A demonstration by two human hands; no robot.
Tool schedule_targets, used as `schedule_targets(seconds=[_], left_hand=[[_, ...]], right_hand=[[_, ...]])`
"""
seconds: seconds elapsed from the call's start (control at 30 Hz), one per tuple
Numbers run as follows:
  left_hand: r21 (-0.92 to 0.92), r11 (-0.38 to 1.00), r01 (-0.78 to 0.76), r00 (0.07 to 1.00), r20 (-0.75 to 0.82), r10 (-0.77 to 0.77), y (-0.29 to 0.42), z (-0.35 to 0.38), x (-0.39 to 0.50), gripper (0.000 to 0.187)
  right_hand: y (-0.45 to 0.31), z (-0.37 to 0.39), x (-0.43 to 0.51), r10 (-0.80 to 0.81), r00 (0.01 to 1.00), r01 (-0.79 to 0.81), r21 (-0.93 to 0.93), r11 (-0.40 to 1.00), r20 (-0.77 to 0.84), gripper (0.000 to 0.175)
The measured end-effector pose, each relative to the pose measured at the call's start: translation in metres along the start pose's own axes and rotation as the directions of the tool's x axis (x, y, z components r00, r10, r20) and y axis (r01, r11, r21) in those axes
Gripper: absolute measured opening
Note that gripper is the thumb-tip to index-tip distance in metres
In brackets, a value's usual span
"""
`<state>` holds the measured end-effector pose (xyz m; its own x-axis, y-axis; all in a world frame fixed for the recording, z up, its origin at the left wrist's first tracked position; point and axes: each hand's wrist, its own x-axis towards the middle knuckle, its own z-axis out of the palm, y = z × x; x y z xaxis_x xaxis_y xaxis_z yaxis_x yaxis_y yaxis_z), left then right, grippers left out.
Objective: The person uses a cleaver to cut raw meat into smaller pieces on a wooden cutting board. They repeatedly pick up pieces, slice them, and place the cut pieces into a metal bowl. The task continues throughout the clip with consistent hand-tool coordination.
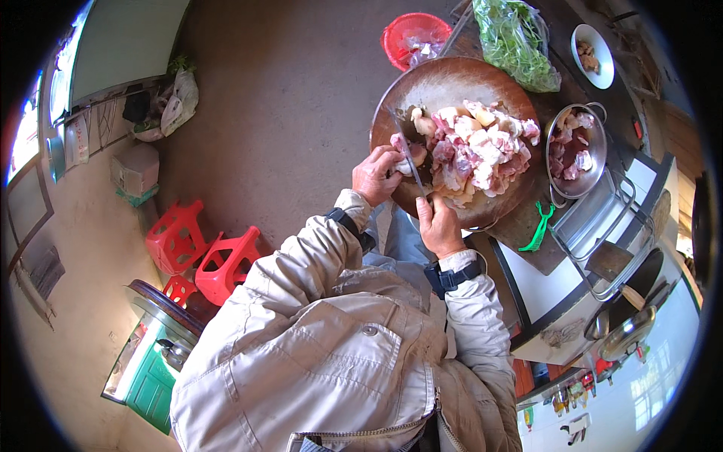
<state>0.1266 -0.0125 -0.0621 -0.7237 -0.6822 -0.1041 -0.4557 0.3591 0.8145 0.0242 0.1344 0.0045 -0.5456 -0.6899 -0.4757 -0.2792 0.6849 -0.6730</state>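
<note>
A round wooden chopping board (452, 73) lies before me, heaped with chunks of raw meat (480, 150). My right hand (441, 226) grips a knife (408, 144), whose blade is seen almost edge-on and points away from me. On the board's left side, my left hand (375, 176) holds a separate piece of raw meat (401, 161) against the blade. The fingers curl over the meat, and part of it is hidden by them. The main heap sits just right of the blade.
Right of the board stand a steel pot (573, 181) with meat pieces and a green peeler (536, 229). Bagged leafy greens (514, 42), a white bowl (601, 53) and a red plastic basket (395, 34) lie beyond. Red stools (226, 265) stand left on the floor.
</note>
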Motion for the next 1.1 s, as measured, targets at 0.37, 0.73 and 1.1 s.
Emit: schedule_targets(seconds=[0.37, 0.73, 1.1], left_hand=[[-0.178, 0.973, 0.147, 0.988, 0.075, -0.136, -0.004, -0.023, 0.007, 0.025], [-0.222, 0.969, 0.113, 0.945, 0.324, -0.036, 0.013, -0.063, 0.018, 0.023], [-0.309, 0.951, 0.031, 0.907, 0.409, 0.103, 0.073, -0.114, 0.009, 0.023]], right_hand=[[0.010, -0.018, -0.061, 0.113, 0.991, -0.111, -0.022, 0.994, 0.068, 0.030], [0.019, -0.030, -0.072, 0.196, 0.979, -0.192, 0.077, 0.978, -0.054, 0.033], [0.019, -0.027, -0.073, 0.168, 0.982, -0.147, 0.220, 0.964, -0.081, 0.038]])
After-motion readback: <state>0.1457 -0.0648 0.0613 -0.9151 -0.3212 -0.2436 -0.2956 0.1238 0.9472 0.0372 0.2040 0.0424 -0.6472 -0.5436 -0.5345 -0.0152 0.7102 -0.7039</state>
